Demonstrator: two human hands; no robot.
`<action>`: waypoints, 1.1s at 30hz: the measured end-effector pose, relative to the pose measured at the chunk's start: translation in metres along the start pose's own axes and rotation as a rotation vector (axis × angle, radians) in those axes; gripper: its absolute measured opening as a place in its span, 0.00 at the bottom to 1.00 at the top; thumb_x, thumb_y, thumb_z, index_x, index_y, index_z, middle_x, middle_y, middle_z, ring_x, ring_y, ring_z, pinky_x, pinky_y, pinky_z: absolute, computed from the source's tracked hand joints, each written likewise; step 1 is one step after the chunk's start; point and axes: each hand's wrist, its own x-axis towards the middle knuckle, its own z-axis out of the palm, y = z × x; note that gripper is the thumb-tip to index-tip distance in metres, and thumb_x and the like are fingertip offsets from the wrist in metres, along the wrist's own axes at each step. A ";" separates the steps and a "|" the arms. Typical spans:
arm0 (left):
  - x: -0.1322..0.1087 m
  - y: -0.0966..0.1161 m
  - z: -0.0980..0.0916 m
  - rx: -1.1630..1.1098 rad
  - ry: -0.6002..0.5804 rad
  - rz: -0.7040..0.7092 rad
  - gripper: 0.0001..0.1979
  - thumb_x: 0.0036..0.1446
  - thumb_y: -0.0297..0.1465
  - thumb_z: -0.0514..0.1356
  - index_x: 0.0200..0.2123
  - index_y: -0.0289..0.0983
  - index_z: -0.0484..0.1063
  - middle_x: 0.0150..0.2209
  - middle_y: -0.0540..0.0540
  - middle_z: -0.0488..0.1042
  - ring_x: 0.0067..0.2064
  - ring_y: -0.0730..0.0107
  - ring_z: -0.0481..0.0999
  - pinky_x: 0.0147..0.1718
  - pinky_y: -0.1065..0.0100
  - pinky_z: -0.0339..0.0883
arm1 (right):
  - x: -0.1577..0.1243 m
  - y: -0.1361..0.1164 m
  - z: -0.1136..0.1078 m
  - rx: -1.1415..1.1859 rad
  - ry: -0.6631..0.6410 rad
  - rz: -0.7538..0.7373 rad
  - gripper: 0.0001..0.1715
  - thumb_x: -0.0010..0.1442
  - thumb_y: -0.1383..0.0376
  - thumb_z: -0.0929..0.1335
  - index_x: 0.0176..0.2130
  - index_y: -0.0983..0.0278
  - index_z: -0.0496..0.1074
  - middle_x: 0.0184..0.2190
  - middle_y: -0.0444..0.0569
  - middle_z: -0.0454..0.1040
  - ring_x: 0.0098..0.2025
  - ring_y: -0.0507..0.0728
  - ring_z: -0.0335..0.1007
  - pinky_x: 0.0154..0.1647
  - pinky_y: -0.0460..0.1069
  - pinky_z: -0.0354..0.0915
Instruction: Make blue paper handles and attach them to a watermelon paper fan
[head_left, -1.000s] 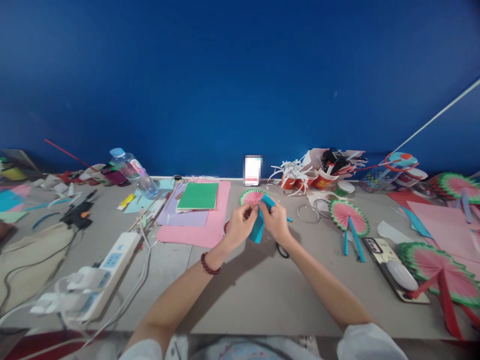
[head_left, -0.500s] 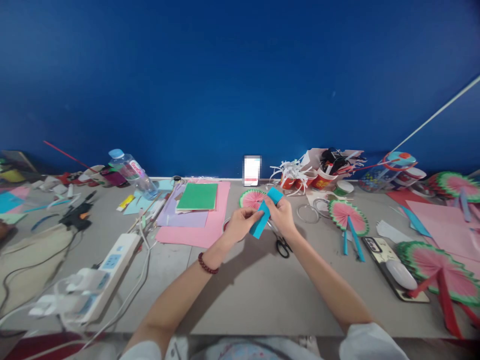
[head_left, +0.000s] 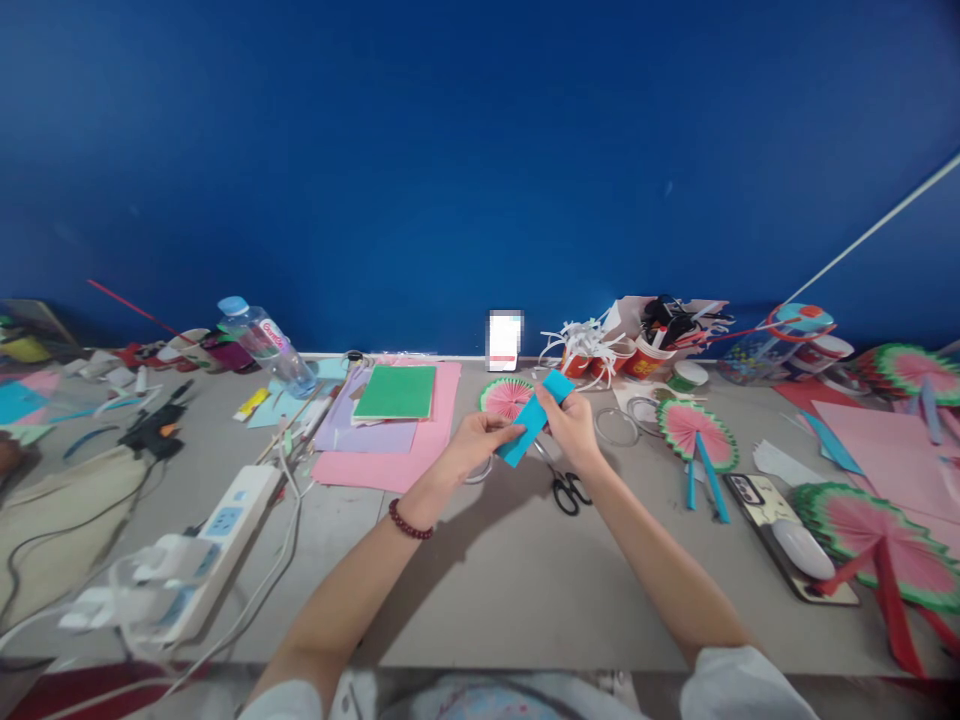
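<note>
Both of my hands hold a folded blue paper strip (head_left: 534, 419) above the grey table (head_left: 495, 580). My left hand (head_left: 476, 442) pinches its lower end, and my right hand (head_left: 574, 425) grips its upper end. The strip slants up to the right. Black scissors (head_left: 564, 487) lie on the table just under my right wrist. A small pink and green paper fan (head_left: 504, 396) lies flat behind the strip.
Pink, purple and green paper sheets (head_left: 394, 415) lie at the left of my hands. A power strip (head_left: 210, 545) with cables sits at the near left, and a water bottle (head_left: 266, 343) stands behind it. Finished fans (head_left: 870, 530), a phone (head_left: 787, 530) and cups (head_left: 637, 360) fill the right side.
The blue strip has turned from hanging steeply down to slanting up to the right. My hands have drawn slightly apart along it, and the scissors beneath have come into view.
</note>
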 end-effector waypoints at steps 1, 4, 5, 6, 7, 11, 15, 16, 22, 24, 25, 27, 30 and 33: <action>0.000 0.000 0.000 -0.001 0.000 0.001 0.19 0.40 0.44 0.68 0.26 0.32 0.76 0.24 0.44 0.76 0.26 0.69 0.73 0.27 0.67 0.66 | 0.000 0.001 0.000 -0.011 0.003 -0.005 0.25 0.53 0.50 0.66 0.18 0.62 0.58 0.12 0.39 0.58 0.15 0.48 0.54 0.15 0.44 0.53; 0.002 -0.004 0.002 -0.034 -0.006 0.006 0.19 0.38 0.44 0.69 0.25 0.32 0.75 0.23 0.45 0.75 0.25 0.70 0.73 0.27 0.67 0.66 | -0.001 0.004 0.002 -0.101 0.040 -0.052 0.25 0.56 0.50 0.65 0.18 0.62 0.55 0.12 0.39 0.56 0.16 0.48 0.53 0.16 0.45 0.53; 0.002 -0.006 0.003 -0.043 -0.004 0.010 0.20 0.37 0.44 0.70 0.24 0.32 0.74 0.23 0.45 0.74 0.25 0.71 0.72 0.27 0.67 0.66 | -0.001 0.005 0.003 -0.150 0.064 -0.081 0.25 0.56 0.50 0.64 0.18 0.61 0.54 0.13 0.38 0.55 0.16 0.48 0.52 0.17 0.45 0.52; 0.003 -0.008 0.004 -0.046 -0.001 0.015 0.20 0.36 0.43 0.70 0.23 0.32 0.73 0.22 0.46 0.74 0.24 0.72 0.71 0.26 0.68 0.65 | -0.002 0.007 0.004 -0.201 0.093 -0.114 0.25 0.57 0.51 0.63 0.18 0.61 0.53 0.13 0.38 0.54 0.17 0.48 0.51 0.18 0.45 0.51; 0.004 -0.011 0.006 -0.038 0.003 0.025 0.20 0.36 0.44 0.70 0.22 0.32 0.73 0.21 0.47 0.73 0.23 0.73 0.70 0.25 0.69 0.64 | -0.002 0.009 0.005 -0.248 0.122 -0.146 0.25 0.58 0.51 0.63 0.19 0.61 0.53 0.14 0.38 0.53 0.18 0.48 0.50 0.18 0.45 0.50; 0.003 -0.019 0.010 0.007 0.012 0.071 0.20 0.39 0.44 0.69 0.22 0.32 0.71 0.22 0.47 0.72 0.23 0.74 0.69 0.24 0.70 0.62 | -0.002 0.014 0.007 -0.374 0.181 -0.222 0.22 0.60 0.53 0.61 0.20 0.61 0.56 0.15 0.39 0.56 0.19 0.49 0.50 0.21 0.46 0.50; 0.000 -0.018 0.012 0.034 0.013 0.092 0.19 0.41 0.44 0.68 0.22 0.33 0.71 0.22 0.49 0.70 0.23 0.76 0.67 0.24 0.71 0.60 | -0.002 0.015 0.006 -0.420 0.180 -0.256 0.21 0.60 0.53 0.62 0.21 0.62 0.60 0.15 0.39 0.58 0.19 0.50 0.51 0.22 0.46 0.51; -0.001 -0.017 0.013 0.042 0.006 0.102 0.19 0.42 0.45 0.67 0.22 0.33 0.71 0.21 0.49 0.70 0.23 0.76 0.66 0.24 0.71 0.59 | -0.002 0.015 0.005 -0.423 0.176 -0.270 0.21 0.60 0.54 0.62 0.22 0.62 0.61 0.15 0.39 0.59 0.19 0.50 0.51 0.22 0.46 0.51; 0.003 -0.016 0.016 0.001 0.097 0.219 0.19 0.47 0.46 0.62 0.26 0.34 0.73 0.21 0.51 0.67 0.23 0.77 0.62 0.23 0.72 0.56 | -0.007 0.011 0.009 -0.417 0.124 -0.331 0.19 0.61 0.54 0.61 0.25 0.63 0.67 0.20 0.43 0.66 0.21 0.51 0.58 0.26 0.46 0.56; 0.004 -0.016 0.016 -0.021 0.126 0.265 0.18 0.47 0.45 0.63 0.26 0.34 0.73 0.23 0.50 0.69 0.26 0.76 0.65 0.26 0.72 0.58 | -0.010 0.012 0.011 -0.416 0.101 -0.328 0.18 0.61 0.55 0.61 0.27 0.63 0.69 0.20 0.44 0.67 0.22 0.53 0.61 0.26 0.47 0.57; 0.004 -0.016 0.016 -0.022 0.135 0.285 0.18 0.47 0.45 0.63 0.26 0.34 0.72 0.24 0.50 0.69 0.27 0.75 0.66 0.28 0.71 0.60 | -0.011 0.013 0.013 -0.417 0.093 -0.323 0.18 0.60 0.55 0.61 0.28 0.63 0.70 0.20 0.44 0.68 0.22 0.53 0.62 0.26 0.47 0.57; 0.005 -0.016 0.015 -0.001 0.135 0.319 0.17 0.48 0.45 0.63 0.26 0.34 0.72 0.25 0.49 0.70 0.28 0.73 0.67 0.29 0.70 0.61 | -0.013 0.014 0.014 -0.413 0.077 -0.320 0.16 0.60 0.55 0.61 0.30 0.62 0.70 0.21 0.45 0.69 0.24 0.55 0.64 0.26 0.47 0.58; 0.006 -0.016 0.013 0.049 0.117 0.367 0.17 0.51 0.44 0.60 0.28 0.34 0.72 0.26 0.49 0.71 0.29 0.73 0.67 0.29 0.71 0.61 | -0.013 0.017 0.016 -0.413 0.075 -0.327 0.16 0.60 0.55 0.61 0.27 0.62 0.69 0.21 0.46 0.69 0.25 0.55 0.65 0.26 0.47 0.58; 0.007 -0.018 0.010 0.083 0.096 0.399 0.16 0.53 0.43 0.59 0.29 0.34 0.72 0.26 0.49 0.71 0.29 0.72 0.68 0.28 0.71 0.61 | -0.013 0.020 0.017 -0.418 0.090 -0.320 0.20 0.59 0.54 0.62 0.21 0.61 0.63 0.18 0.44 0.65 0.21 0.53 0.60 0.24 0.47 0.56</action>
